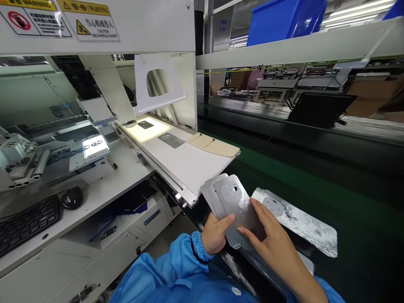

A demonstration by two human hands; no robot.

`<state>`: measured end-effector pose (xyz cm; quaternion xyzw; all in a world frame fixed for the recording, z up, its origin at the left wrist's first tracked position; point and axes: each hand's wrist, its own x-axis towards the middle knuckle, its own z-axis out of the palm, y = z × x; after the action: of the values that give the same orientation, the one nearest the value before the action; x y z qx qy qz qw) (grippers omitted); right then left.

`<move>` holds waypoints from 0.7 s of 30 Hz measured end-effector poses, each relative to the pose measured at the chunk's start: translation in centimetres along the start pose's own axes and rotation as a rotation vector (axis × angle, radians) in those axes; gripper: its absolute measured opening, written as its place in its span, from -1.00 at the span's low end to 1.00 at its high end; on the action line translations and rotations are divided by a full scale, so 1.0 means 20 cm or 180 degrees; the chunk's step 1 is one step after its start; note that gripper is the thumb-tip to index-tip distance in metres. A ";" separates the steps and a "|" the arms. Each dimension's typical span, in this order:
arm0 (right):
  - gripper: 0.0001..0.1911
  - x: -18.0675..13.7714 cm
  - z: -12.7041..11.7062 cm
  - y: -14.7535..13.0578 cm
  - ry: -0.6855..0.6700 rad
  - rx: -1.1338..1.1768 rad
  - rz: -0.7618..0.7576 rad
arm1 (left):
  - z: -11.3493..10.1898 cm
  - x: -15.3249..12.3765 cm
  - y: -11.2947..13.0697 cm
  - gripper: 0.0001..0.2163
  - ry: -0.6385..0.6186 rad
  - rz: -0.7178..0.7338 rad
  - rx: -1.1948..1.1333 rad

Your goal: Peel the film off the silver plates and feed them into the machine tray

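The left hand [216, 233] grips a fanned stack of thin grey metal plates [232, 202] from below, thumb pressed over the near edge, fingers closed under it. The right hand [271, 240] lies flat on top of the same stack, fingers spread and fingertips [243, 230] resting on the top plate rather than pinching it. Both sleeves [176, 273] are blue.

The stack sits low and centre in view, just at 5 o'clock from the end of the white conveyor [186, 164]. Its far edge nearly meets the conveyor's end roller, with only a narrow gap between them. At 3 o'clock from the stack, partly under the right hand, lies a long silvery foil sheet [303, 223] with a grey cut-out plate on its near end; its far edge runs out toward 4 o'clock over the dark green belt [315, 176].

Up the conveyor toward 11 o'clock, a single grey plate [171, 140] lies flat on the belt, well apart from the hands, and a smaller dark one [145, 124] sits in the lit area under the machine hood. A tan pad [213, 146] lies along the conveyor's right edge.

At 9 o'clock a black keyboard [27, 223] and mouse [71, 198] rest on the white bench. Open room lies to 2 o'clock, across the green belt.
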<state>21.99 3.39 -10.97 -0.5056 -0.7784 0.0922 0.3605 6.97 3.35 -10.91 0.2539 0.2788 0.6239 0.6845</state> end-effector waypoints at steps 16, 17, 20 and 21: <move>-0.24 0.06 -0.02 0.08 0.0086 -0.0373 -0.0186 | -0.07 0.03 0.01 -0.52 -0.0255 0.0177 -0.0173; -0.23 0.06 -0.04 0.09 0.0005 -0.0320 -0.0130 | -0.09 0.03 0.01 -0.52 -0.0286 0.0173 -0.0110; -0.30 0.11 -0.12 0.12 -0.0148 -0.0150 0.0039 | -0.20 0.03 0.00 -0.51 -0.0359 0.0102 0.0248; -0.32 0.14 -0.15 0.12 -0.0144 -0.0129 0.0080 | -0.25 0.03 0.00 -0.51 -0.0416 0.0049 0.0399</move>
<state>25.05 6.22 -8.70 -0.5203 -0.7816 0.0925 0.3313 3.59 3.94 -14.57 0.3385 0.2702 0.5926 0.6792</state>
